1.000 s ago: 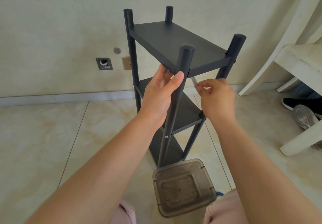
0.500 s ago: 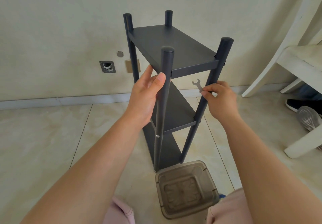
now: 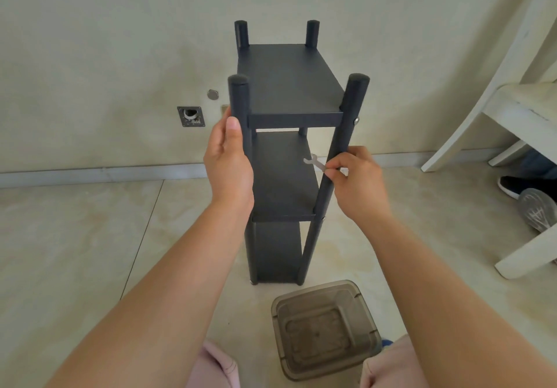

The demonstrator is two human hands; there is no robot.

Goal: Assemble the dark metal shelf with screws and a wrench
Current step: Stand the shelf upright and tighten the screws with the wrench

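hidden: your left hand (image 3: 230, 166) covers the near-left post (image 3: 241, 110) from just under the top shelf board down to the middle board; the fingers behind the post can't be seen.
cut off: white chair (image 3: 512, 110) runs out of frame at right; a dark shoe (image 3: 512, 185) and a grey sole (image 3: 539, 211) show under it, mostly hidden by the chair leg.
hard to read: the far end of the wrench (image 3: 315, 163) disappears into your fingers, so its length and rear jaw can't be told. Bottom board is in shadow, and any screws there are too small to make out.
shelf: dark metal shelf (image 3: 289, 86) stands upright on the tile floor (image 3: 75, 237), three boards, four posts, near the wall (image 3: 120, 41).
left grip: thumb lies straight along the near-left post, palm against it; whether the fingers wrap round, I can't tell.
right grip: your right hand (image 3: 357, 184) pinches the wrench between thumb and fingers, fingers curled, beside the near-right post (image 3: 343, 146).
wrench vs shelf: open jaw points left, over the middle board, well below the screw head (image 3: 356, 120) on the near-right post at top-board level.
near you: smoky plastic box (image 3: 325, 327) on the floor just in front of the shelf's foot, between your knees.
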